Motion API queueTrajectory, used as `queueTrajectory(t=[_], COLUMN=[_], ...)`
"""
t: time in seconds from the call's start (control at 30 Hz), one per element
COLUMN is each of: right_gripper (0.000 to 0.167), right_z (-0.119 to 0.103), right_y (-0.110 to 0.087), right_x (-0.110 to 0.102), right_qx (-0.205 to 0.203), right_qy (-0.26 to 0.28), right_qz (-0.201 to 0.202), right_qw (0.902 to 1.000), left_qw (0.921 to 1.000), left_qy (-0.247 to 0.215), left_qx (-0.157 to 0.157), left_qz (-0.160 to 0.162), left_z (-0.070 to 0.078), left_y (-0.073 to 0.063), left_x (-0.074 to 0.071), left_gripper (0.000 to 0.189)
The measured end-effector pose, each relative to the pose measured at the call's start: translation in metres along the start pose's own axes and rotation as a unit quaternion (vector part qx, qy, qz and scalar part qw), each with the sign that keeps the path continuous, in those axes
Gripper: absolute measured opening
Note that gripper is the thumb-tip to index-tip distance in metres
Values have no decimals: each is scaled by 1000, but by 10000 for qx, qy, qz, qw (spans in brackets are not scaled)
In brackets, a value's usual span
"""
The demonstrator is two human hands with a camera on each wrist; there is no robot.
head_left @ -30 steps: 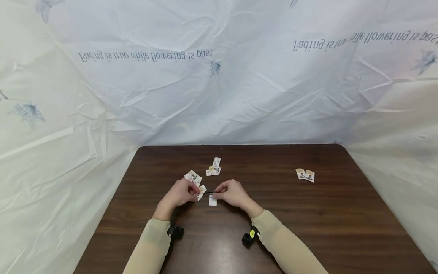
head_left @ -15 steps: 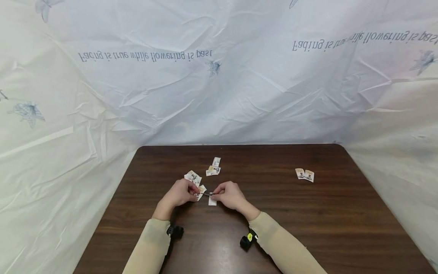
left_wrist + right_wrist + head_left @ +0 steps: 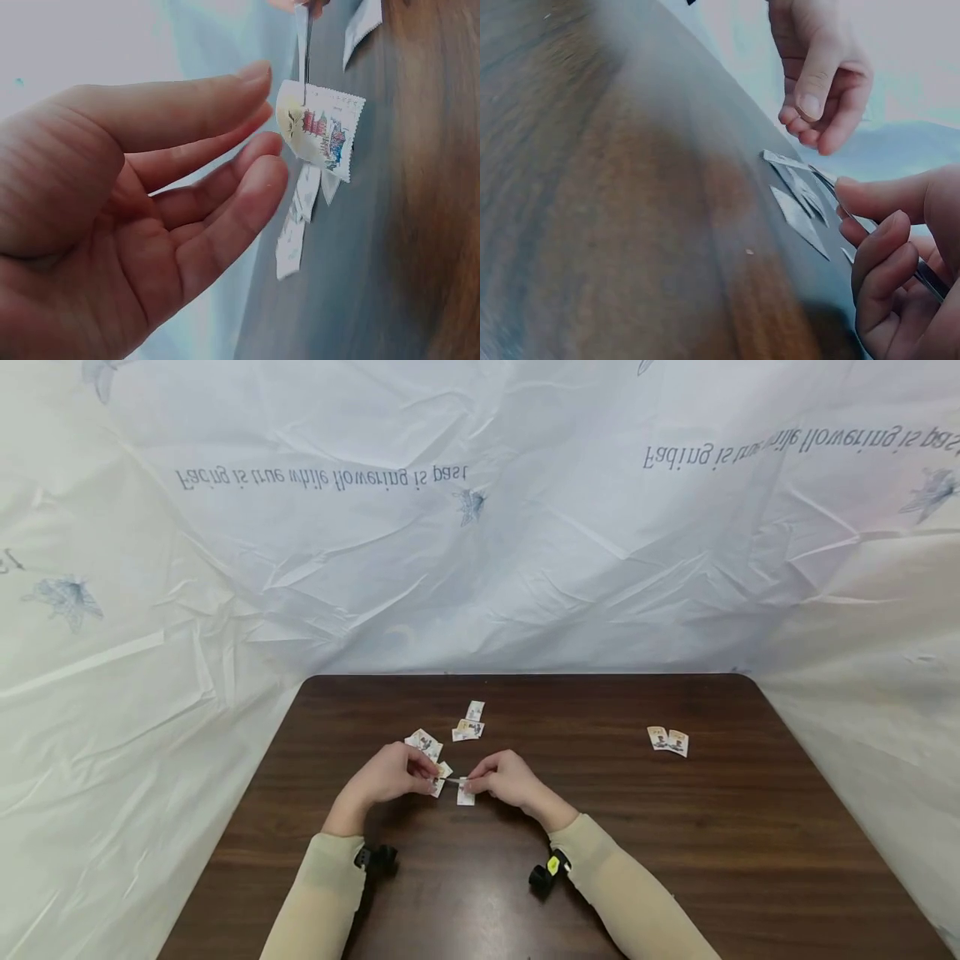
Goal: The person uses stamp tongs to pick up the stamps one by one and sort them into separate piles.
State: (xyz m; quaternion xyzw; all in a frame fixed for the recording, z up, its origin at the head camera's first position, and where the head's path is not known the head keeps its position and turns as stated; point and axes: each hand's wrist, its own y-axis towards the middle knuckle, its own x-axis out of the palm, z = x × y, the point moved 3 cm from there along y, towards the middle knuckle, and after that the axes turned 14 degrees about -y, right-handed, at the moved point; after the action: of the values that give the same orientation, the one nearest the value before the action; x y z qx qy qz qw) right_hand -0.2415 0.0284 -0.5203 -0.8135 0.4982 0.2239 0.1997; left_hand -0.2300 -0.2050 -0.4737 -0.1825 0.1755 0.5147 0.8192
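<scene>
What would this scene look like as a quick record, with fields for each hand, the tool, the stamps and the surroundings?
Right hand: right hand grips metal tweezers
Tool tips: on a perforated stamp with red and blue print
Left hand: left hand curved near that stamp, holding nothing
Far group: overlapping stamps beyond the hands
Apart: a stamp pair off to the right
Surface: dark wood-grain table
Backdrop: creased pale sheeting with printed lettering
</scene>
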Motion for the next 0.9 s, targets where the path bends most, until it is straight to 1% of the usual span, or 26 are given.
queueTrajectory(t=[0.1, 0.17, 0.23, 0.3, 0.37, 0.47, 0.53, 0.63, 0.73, 0.83, 0.9], right_gripper=[11, 12, 11, 11, 10, 8, 6, 5, 5, 4, 4], right_z=[3, 8, 15, 26, 39, 60, 72, 88, 100, 108, 110], right_y=[1, -1, -3, -8, -15, -27, -35, -41, -43, -43, -43], right_x=[-8, -17, -30, -45, -63, -92, -109, -130, -143, -150, -153], right_qx=[35, -14, -137, -369, -682, -1065, -1180, -1148, -1015, -919, -894], right_qy=[102, 83, -2, -96, -224, -339, -410, -512, -645, -797, -881], right_qz=[-185, -307, -462, -650, -884, -1229, -1388, -1476, -1514, -1536, -1536], right_qw=[9998, 9995, 9988, 9972, 9935, 9861, 9824, 9810, 9811, 9806, 9801], left_qw=[9997, 9991, 9981, 9966, 9948, 9916, 9898, 9880, 9862, 9848, 9853], left_qy=[-2, -5, -13, -7, 27, 122, 205, 381, 616, 812, 895], left_qx=[207, 372, 588, 808, 1022, 1272, 1385, 1440, 1453, 1425, 1339], left_qz=[120, 184, 193, 132, 17, -173, -273, -397, -502, -570, -576], left_z=[8, 14, 22, 30, 39, 52, 58, 65, 69, 72, 72], left_y=[1, 2, 4, 8, 13, 23, 31, 42, 51, 59, 64], left_x=[3, 8, 16, 27, 40, 65, 82, 105, 123, 136, 142], left_gripper=[14, 12, 11, 10, 10, 11, 11, 12, 12, 13, 13])
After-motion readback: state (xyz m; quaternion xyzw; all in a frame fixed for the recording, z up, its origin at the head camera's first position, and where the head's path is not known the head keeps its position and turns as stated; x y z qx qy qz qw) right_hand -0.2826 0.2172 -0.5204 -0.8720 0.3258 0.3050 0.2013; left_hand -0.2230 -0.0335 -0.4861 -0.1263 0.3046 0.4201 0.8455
